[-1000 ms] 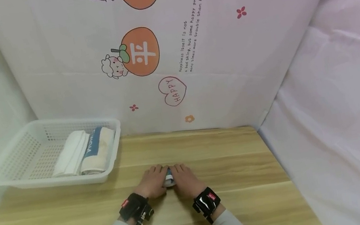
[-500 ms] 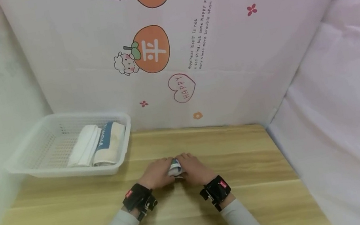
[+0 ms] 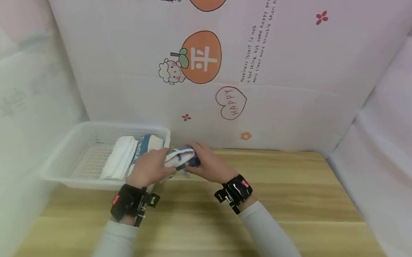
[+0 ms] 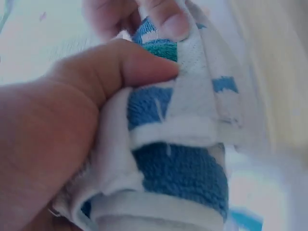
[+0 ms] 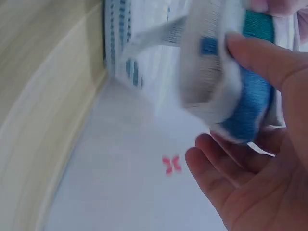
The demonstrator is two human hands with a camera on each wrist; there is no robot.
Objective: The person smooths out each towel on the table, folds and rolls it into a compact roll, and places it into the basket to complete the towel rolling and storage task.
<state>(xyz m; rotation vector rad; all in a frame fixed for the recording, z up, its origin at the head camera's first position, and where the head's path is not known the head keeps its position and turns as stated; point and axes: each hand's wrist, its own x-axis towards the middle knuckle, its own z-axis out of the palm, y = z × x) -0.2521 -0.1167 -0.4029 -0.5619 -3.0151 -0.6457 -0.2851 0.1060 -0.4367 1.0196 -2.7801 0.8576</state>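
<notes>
A folded towel (image 3: 180,157), white with blue and green patches, is held up off the wooden table, near the basket's right corner. My left hand (image 3: 148,168) grips its left end; my right hand (image 3: 212,164) grips the other. In the left wrist view, the thumb presses on the layered towel (image 4: 180,173), and fingertips of the other hand show beyond it. The right wrist view shows my right thumb on the towel (image 5: 255,103), fingers bent beneath it, and a loose flap hanging off its side. My left hand partly hides a blue-and-cream towel (image 3: 153,142) in the basket.
The white plastic basket (image 3: 83,183) stands at the back left against the wall, with a folded white towel (image 3: 119,158) in it too. Printed white cloth walls (image 3: 277,111) close the wooden table (image 3: 206,248) in at the back and sides.
Both hands have lifted the folded towel off the table and carried it left and away from me towards the basket. The head view has turned left.
</notes>
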